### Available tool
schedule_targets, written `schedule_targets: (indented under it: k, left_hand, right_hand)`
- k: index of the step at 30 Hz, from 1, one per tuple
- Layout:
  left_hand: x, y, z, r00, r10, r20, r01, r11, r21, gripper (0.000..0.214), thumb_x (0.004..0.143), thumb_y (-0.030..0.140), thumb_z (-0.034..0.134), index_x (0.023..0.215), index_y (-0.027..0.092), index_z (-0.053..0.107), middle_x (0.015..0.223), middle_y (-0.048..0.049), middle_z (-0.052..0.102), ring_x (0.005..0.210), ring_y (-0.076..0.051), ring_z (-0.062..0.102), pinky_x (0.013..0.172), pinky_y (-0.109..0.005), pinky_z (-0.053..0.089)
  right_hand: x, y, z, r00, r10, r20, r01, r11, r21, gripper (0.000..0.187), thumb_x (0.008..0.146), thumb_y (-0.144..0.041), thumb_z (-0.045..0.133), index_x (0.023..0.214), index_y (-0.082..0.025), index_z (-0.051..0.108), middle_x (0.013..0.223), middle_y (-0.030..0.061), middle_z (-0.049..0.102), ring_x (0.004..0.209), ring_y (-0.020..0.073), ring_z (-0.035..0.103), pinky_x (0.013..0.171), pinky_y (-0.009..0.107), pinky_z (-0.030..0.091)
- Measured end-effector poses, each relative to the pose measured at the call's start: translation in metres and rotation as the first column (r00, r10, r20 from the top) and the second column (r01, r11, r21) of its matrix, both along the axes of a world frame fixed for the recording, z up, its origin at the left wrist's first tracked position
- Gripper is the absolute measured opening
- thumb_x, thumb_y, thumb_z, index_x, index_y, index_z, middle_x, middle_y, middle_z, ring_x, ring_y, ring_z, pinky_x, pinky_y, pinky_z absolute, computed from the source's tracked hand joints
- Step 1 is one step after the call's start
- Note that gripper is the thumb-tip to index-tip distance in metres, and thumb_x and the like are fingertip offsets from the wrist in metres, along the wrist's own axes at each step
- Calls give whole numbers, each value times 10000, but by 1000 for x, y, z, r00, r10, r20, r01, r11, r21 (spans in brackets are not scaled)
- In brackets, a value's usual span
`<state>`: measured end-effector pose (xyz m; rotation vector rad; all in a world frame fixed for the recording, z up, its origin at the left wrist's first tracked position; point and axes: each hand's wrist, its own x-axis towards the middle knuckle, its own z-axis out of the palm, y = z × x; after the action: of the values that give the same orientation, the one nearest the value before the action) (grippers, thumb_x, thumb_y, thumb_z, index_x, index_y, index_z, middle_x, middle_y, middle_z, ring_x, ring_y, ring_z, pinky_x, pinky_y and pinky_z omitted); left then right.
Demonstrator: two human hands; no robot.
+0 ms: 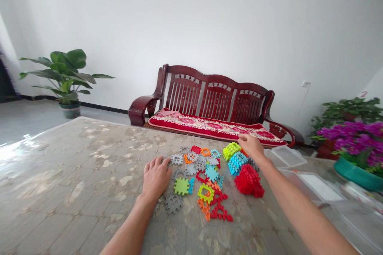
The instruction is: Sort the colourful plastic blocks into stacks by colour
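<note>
My left hand (156, 177) lies palm down on the table, fingers stretched out, at the left edge of a loose spread of plastic interlocking building tiles. Closest to its fingertips is a grey window tile (176, 159); a green square tile (181, 186) and a dark grey window tile (173, 203) lie to its right. My right hand (253, 147) is above the far end of the sorted stacks, its fingers drawn together; whatever they may hold is hidden. Below and left of it are lime tiles (231, 151), blue tiles (237, 163) and a heap of red tiles (249, 181).
Clear plastic boxes (289, 156) stand on the right side of the patterned table (89, 191), near a teal pot of purple flowers (357, 171). Behind the table is a dark red wooden bench (215, 91) with a red cover. A potted plant (70, 109) stands at far left.
</note>
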<state>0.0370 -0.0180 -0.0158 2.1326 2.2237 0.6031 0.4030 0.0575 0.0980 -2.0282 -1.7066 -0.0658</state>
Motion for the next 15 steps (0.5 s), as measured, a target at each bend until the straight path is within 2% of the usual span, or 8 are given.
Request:
schedule_targets:
  k: [4,6,10,15]
  left_hand:
    - [0,0,-1,1000,-7,11,7,1000,5,409,919,242,440,1273,270,642,1396,-97,584,1325,-271,479,1086,-441,339]
    - [0,0,-1,1000,-5,21,5,1000,7,404,918,248,447,1271,269,643,1395,-97,585,1328,-270,474,1094,-441,330]
    - [0,-1,0,999,4,36,-4,1000,1,407,917,258,458,1281,265,641,1405,-97,578,1336,-274,464,1108,-441,314]
    - [1,-1,-2,999,9,38,-9,1000,11,410,908,251,468,1278,261,644,1406,-100,575,1333,-287,460,1102,-451,317]
  right_hand:
    - [-56,-10,-20,962,273,7,-270,957,-110,305,845,-270,577,1107,-236,728,1114,28,754,1043,198,684,879,262,489]
    - [-80,-16,-31,941,333,60,-317,929,-190,313,826,-251,597,1109,-247,730,1132,26,749,1061,212,677,872,269,485]
    - [-111,-24,-49,923,366,119,-328,910,-255,349,834,-254,579,1156,-261,713,1166,32,735,1087,234,665,870,291,481]
    - [-122,-11,-61,933,288,217,-226,936,-269,390,859,-269,558,1233,-278,667,1163,65,728,1102,251,653,879,317,476]
